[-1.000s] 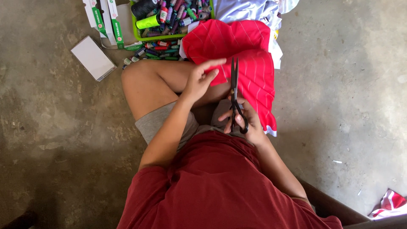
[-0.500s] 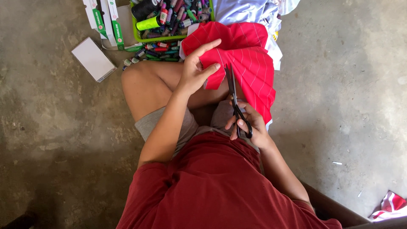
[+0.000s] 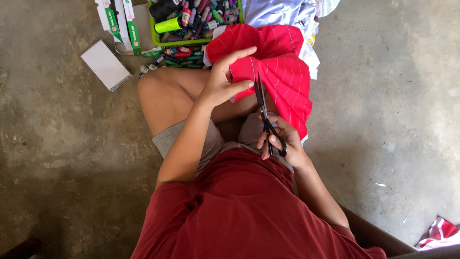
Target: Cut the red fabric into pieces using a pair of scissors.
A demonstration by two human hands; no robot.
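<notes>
Nearest the camera is the person's dark red shirt (image 3: 244, 211), filling the lower middle of the view, with grey shorts (image 3: 211, 141) showing just beyond it. The person sits on a bare concrete floor (image 3: 62, 158).

The right hand (image 3: 282, 139) rests over the lap, its fingers closed through the loops of a pair of black-handled scissors (image 3: 266, 117). The blades point away from the body and lie close together, their tips reaching onto a piece of red fabric with thin white stripes (image 3: 282, 72). How far the blades have bitten into the cloth cannot be told.

The left hand (image 3: 225, 79) lies just left of the blades, above the bent bare knee (image 3: 167, 91). Its thumb and lower fingers pinch the near edge of the red fabric, while the index finger stretches out flat across the cloth. The fabric drapes over the person's leg and spreads away from the body, touching the floor on its far side.

Beyond the fabric lies a heap of pale blue and white cloth (image 3: 282, 12). To its left a green plastic tray (image 3: 158, 38) holds many spools of coloured thread, and more spools (image 3: 177, 55) lie loose on the floor just beside it. Farther left are narrow white and green cartons (image 3: 120, 21) and a flat white box (image 3: 105, 64). A scrap of red and white cloth (image 3: 441, 232) lies well apart at the lower right corner.
</notes>
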